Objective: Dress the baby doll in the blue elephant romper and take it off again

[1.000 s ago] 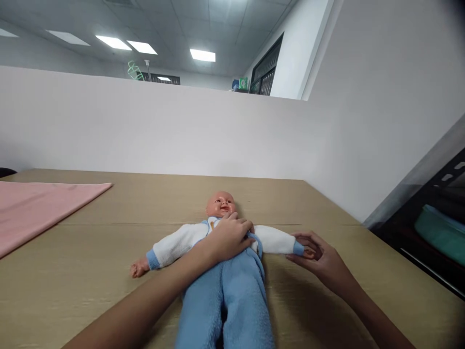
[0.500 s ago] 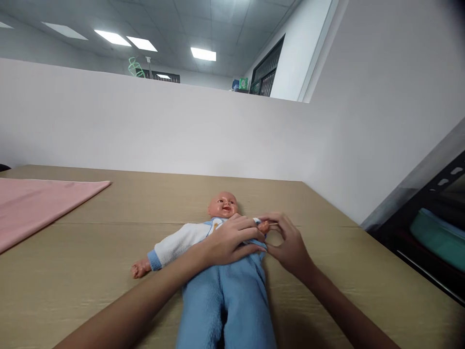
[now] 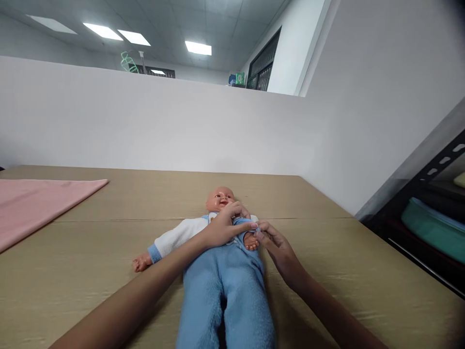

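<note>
A baby doll (image 3: 221, 198) lies on its back on the table, head away from me, in a white top with blue cuffs and fluffy blue trousers (image 3: 227, 276). My left hand (image 3: 223, 225) reaches across the doll's chest, its thumb and fingers closed on the blue sleeve cuff (image 3: 240, 228). From the right, my right hand (image 3: 278, 245) pinches the same cuff's edge with thumb and fingertips. The doll's small hand (image 3: 250, 241) pokes out of that cuff between my hands. Its other arm (image 3: 174, 240) stretches out to the left. My hands partly cover the chest.
A pink cloth (image 3: 47, 201) lies flat on the left of the wooden table (image 3: 90, 271). A white partition (image 3: 163, 126) stands behind the table. At the right, a black rack (image 3: 421, 194) holds a green item (image 3: 432, 230).
My left hand has shifted slightly up and its fingers have closed on the cuff. My right fingers have come together on the cuff edge. The doll's small hand now points toward me.
</note>
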A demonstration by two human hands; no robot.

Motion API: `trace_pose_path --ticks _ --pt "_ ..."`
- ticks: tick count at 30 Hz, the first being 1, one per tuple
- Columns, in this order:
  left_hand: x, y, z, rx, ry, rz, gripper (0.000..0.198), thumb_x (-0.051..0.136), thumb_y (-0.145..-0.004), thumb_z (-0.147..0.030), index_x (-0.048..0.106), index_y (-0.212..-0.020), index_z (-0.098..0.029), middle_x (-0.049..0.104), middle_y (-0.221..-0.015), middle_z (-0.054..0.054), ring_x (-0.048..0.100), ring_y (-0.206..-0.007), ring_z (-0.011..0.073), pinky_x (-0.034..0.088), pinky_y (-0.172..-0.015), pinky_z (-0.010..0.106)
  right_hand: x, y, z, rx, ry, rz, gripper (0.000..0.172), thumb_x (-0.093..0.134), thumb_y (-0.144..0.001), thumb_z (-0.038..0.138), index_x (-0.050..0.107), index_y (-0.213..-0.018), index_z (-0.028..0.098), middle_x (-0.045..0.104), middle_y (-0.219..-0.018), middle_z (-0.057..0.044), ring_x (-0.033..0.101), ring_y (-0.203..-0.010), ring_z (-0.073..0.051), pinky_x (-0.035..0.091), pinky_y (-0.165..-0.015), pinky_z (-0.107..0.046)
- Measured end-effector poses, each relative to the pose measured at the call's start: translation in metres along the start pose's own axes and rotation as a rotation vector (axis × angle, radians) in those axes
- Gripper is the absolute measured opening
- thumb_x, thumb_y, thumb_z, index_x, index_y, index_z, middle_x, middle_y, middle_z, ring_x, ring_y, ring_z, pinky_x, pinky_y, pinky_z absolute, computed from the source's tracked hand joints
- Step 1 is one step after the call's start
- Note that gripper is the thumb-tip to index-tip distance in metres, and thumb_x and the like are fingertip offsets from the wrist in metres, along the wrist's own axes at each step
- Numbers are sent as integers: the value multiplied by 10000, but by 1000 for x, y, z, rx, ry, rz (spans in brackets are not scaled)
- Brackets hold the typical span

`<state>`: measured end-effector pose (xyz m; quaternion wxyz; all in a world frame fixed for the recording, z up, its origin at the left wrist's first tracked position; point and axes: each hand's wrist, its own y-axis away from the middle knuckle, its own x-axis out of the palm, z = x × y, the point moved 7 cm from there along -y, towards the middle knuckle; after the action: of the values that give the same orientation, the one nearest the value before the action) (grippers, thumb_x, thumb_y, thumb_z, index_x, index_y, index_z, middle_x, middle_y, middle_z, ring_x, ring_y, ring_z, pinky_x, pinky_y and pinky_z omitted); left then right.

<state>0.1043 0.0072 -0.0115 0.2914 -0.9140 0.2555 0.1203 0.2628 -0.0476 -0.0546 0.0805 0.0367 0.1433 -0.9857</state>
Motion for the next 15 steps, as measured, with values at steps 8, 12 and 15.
trace_pose_path --ticks 8,12,15 --pt "11 -1 2 22 -160 124 188 530 -1064 -378 617 -1090 -213 692 -1177 105 645 -1141 259 509 -1043 410 -10 -3 -30 196 -262 -181 386 751 -915 637 590 -993 296 732 -1074 -71 733 -1051 -286 624 -1010 -462" --pt "11 -5 17 -150 -198 67 168 548 -1053 -385 597 -1051 -223 697 -978 32 647 -941 218 523 -844 342 -21 -2 -41 122 30 -306 501 708 -899 760 594 -966 277 703 -1001 -62 700 -972 -272 619 -879 -413" --pt "13 -7 23 -222 -220 47 148 574 -1037 -370 598 -1013 -226 691 -898 7 637 -867 205 498 -764 317 -27 -3 -52 126 84 -330 563 704 -875 811 601 -986 269 718 -999 -61 695 -946 -263 599 -823 -379"
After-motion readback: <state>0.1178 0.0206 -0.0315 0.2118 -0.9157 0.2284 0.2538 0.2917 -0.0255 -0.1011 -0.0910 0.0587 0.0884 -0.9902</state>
